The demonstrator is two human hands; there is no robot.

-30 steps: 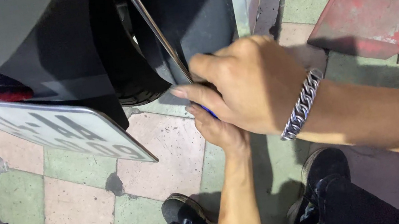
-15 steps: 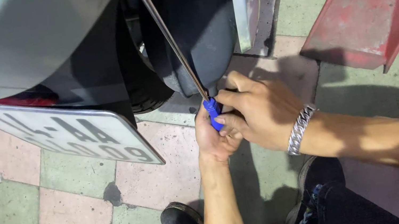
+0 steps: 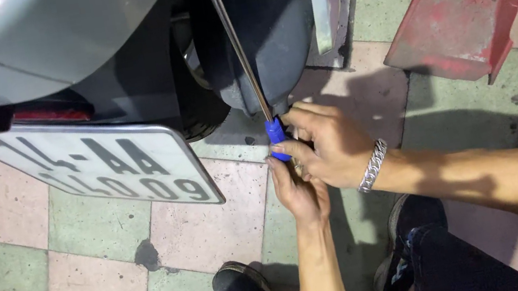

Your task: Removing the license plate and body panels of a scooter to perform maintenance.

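A long screwdriver (image 3: 235, 44) with a thin metal shaft and a blue handle runs up from my hands into the dark gap under the rear of a grey scooter (image 3: 45, 41). My left hand (image 3: 300, 191) grips the handle from below. My right hand (image 3: 327, 144), with a silver chain bracelet on its wrist, wraps over the handle from the right, fingers pinching the blue part. The tip of the shaft is hidden at the top edge. The black rear wheel and mudguard (image 3: 268, 32) sit just behind the shaft.
A white number plate (image 3: 101, 165) sticks out left of my hands. A red plastic dustpan (image 3: 461, 13) lies at the upper right on the pink and green tiled floor (image 3: 83, 266). My black shoes (image 3: 241, 289) and dark trousers are at the bottom.
The view has shifted so the scooter's grey body fills more of the top. My hands have slid down the handle, and the blue grip now shows between my fingers.
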